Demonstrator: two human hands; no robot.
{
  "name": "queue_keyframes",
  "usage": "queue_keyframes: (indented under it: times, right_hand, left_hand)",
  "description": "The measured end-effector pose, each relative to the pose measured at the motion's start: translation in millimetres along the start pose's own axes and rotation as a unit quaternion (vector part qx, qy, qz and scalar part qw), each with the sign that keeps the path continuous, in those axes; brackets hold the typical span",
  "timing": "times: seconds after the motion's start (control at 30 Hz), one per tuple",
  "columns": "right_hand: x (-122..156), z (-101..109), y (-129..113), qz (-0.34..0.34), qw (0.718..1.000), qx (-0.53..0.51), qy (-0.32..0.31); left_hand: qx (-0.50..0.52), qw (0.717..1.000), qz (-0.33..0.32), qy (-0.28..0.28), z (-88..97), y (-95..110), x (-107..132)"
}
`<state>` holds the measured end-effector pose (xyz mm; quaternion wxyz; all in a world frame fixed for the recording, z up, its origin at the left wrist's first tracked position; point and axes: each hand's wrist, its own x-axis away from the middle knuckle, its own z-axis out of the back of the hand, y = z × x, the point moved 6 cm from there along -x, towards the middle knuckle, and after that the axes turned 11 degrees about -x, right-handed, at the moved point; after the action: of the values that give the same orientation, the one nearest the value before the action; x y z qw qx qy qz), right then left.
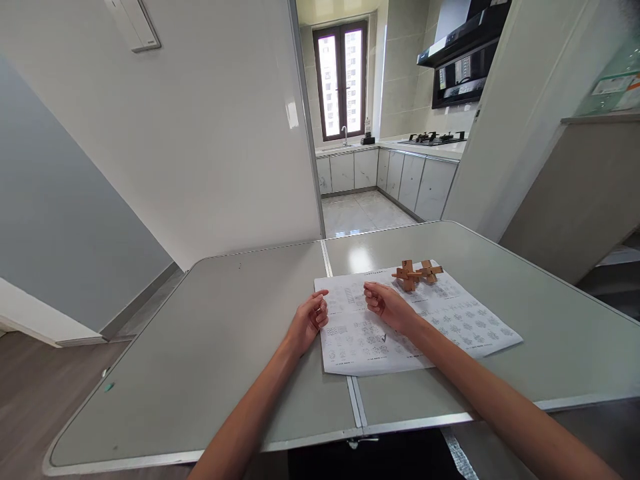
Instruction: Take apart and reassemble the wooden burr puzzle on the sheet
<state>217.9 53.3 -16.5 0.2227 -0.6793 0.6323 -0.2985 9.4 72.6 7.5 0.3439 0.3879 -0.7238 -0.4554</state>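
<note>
My left hand (309,321) rests at the left edge of a printed paper sheet (450,320), its fingers curled loosely inward with nothing visible in them. My right hand (387,305) lies on the sheet, fingers also curled, thumb and forefinger close together, holding nothing I can see. Two wooden interlocking puzzle pieces (417,273) sit on the sheet's far edge, just beyond my right hand and apart from it. The sheet shows rows of small diagrams.
The sheet lies on a grey folding table (200,347) with a metal seam down the middle. A white wall stands to the left; an open doorway ahead leads into a kitchen (390,173) with cabinets, a sink and a stove. A counter stands at right.
</note>
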Motion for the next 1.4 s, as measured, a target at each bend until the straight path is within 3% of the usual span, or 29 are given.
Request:
queue_keyframes:
  times: [1.4]
  right_hand:
    - [-2.4,2.9,1.8,-0.008,1.0,0.0,-0.008]
  left_hand:
    - [0.0,1.0,0.002,-0.008,2.0,-2.5,-1.6]
